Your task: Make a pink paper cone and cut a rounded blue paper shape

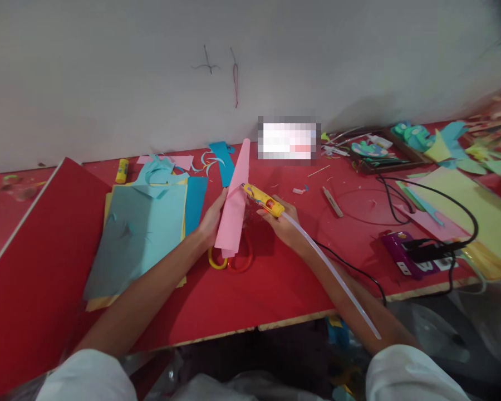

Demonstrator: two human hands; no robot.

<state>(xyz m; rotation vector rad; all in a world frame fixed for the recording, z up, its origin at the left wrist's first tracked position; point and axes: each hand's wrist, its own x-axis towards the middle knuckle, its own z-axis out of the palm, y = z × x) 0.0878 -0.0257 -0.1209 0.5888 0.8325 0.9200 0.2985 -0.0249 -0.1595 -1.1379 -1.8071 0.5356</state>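
Left hand [212, 218] closed on pink paper roll [235, 209], left edge; right hand [284, 220] grips glue gun [262, 199], tip at roll. Purple box [401, 250] lettering unreadable.

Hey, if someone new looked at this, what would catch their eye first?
Probably the rolled pink paper in the left hand, near picture centre, above the red table. Beside it, the right hand holds a yellow glue gun, its tip by the roll, a long translucent glue stick trailing from its back.
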